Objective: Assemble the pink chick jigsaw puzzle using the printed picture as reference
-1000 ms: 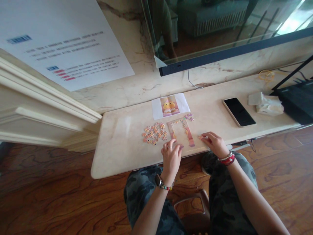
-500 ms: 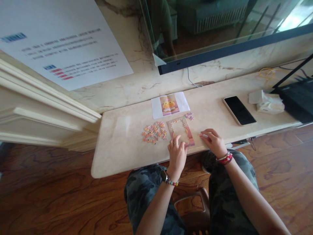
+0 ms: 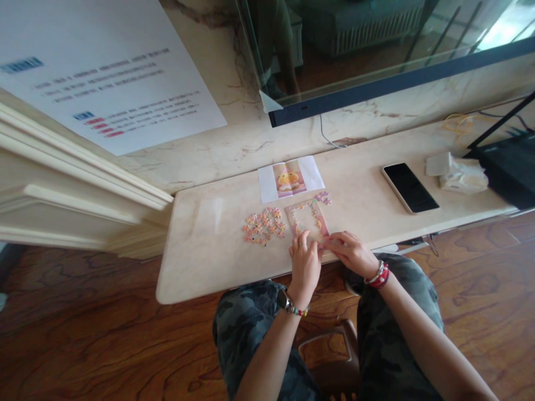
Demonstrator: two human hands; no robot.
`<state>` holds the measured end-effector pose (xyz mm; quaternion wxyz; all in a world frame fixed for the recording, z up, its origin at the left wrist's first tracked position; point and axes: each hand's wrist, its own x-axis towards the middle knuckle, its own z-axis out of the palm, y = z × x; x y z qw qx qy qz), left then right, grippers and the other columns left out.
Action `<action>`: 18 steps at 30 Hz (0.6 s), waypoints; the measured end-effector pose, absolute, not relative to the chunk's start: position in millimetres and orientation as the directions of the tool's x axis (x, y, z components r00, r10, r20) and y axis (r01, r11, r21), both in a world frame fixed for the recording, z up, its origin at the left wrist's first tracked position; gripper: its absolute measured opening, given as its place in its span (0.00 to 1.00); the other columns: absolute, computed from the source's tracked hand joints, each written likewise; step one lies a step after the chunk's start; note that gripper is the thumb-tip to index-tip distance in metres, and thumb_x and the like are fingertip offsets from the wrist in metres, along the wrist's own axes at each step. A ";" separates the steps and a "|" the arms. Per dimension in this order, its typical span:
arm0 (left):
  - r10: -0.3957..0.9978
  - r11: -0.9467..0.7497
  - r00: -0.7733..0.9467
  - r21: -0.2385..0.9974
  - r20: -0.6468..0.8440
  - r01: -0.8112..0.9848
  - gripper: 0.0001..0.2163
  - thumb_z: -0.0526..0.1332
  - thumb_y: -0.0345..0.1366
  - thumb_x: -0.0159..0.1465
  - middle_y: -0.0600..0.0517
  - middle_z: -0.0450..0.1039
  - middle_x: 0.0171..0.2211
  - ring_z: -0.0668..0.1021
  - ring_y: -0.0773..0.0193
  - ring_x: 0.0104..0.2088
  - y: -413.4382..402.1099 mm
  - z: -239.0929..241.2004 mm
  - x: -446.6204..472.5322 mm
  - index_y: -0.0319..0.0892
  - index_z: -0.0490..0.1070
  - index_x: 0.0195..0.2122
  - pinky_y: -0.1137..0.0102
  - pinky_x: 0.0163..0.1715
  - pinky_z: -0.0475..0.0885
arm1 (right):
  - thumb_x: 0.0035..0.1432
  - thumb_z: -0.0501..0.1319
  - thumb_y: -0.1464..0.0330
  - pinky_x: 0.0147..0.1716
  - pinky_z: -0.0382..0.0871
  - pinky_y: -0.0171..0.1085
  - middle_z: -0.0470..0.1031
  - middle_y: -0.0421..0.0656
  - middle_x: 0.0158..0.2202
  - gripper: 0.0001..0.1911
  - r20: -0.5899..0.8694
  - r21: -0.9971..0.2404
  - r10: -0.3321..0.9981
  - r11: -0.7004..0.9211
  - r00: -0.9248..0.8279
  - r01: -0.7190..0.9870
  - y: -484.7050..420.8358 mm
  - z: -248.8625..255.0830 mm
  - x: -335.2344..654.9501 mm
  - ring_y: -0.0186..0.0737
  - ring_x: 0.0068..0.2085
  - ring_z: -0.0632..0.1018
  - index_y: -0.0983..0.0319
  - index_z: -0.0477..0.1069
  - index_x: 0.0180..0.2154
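Both my hands met at the near edge of the puzzle frame, whose long axis ran away from me. My left hand and right hand lay fingers curled on it; whether either grip held a piece I could not tell. The loose pieces lay left, nearer my left hand.

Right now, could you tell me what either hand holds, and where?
Both the left hand and right hand rest on the pink jigsaw frame's near edge; any held piece cannot be told.

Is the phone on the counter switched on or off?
It looks off: the phone lies flat and face up on the counter, its screen plain black, showing nothing.
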<state>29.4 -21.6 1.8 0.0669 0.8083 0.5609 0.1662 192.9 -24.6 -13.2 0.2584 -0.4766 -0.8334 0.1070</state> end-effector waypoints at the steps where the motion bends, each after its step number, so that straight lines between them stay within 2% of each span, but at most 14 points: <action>1: 0.930 -0.358 0.312 0.300 0.193 0.884 0.04 0.54 0.32 0.58 0.46 0.58 0.49 0.64 0.54 0.47 -21.5 2.1 29.7 0.40 0.66 0.32 0.59 0.42 0.64 | 0.56 0.51 0.70 0.40 0.65 0.37 0.67 0.44 0.42 0.15 0.319 -0.403 0.845 0.530 -0.428 0.746 -24.6 -13.5 192.4 0.36 0.39 0.67 0.54 0.68 0.44; 7: 0.939 -0.336 0.281 0.348 0.199 0.875 0.04 0.55 0.34 0.57 0.46 0.60 0.48 0.64 0.55 0.47 -20.8 2.6 30.3 0.40 0.67 0.31 0.59 0.43 0.64 | 0.55 0.52 0.72 0.36 0.63 0.38 0.69 0.45 0.43 0.16 0.262 -0.214 0.846 0.521 -0.465 0.827 -27.8 -7.0 185.2 0.39 0.39 0.68 0.55 0.68 0.45; 11: 0.933 -0.351 0.284 0.382 0.223 0.855 0.04 0.55 0.34 0.57 0.47 0.60 0.48 0.64 0.57 0.47 -22.5 1.7 29.0 0.41 0.68 0.30 0.59 0.45 0.63 | 0.54 0.52 0.74 0.35 0.62 0.40 0.69 0.47 0.42 0.17 0.236 -0.113 0.831 0.539 -0.504 0.835 -34.8 -4.9 182.5 0.43 0.42 0.67 0.59 0.67 0.46; 14: 0.930 -0.356 0.277 0.406 0.240 0.842 0.05 0.55 0.34 0.58 0.48 0.61 0.47 0.64 0.57 0.46 -24.1 1.0 28.0 0.41 0.68 0.31 0.59 0.45 0.63 | 0.54 0.50 0.75 0.37 0.64 0.40 0.69 0.48 0.44 0.19 0.260 -0.171 0.830 0.543 -0.494 0.822 -39.1 -11.9 186.3 0.43 0.45 0.67 0.60 0.64 0.48; 18: 0.928 -0.361 0.267 0.443 0.260 0.820 0.04 0.55 0.33 0.57 0.48 0.61 0.47 0.63 0.57 0.48 -24.8 -0.3 27.3 0.42 0.69 0.31 0.59 0.46 0.63 | 0.56 0.48 0.74 0.42 0.66 0.40 0.68 0.47 0.44 0.20 0.343 -0.385 0.841 0.531 -0.417 0.755 -39.2 -23.8 193.5 0.39 0.44 0.69 0.60 0.62 0.50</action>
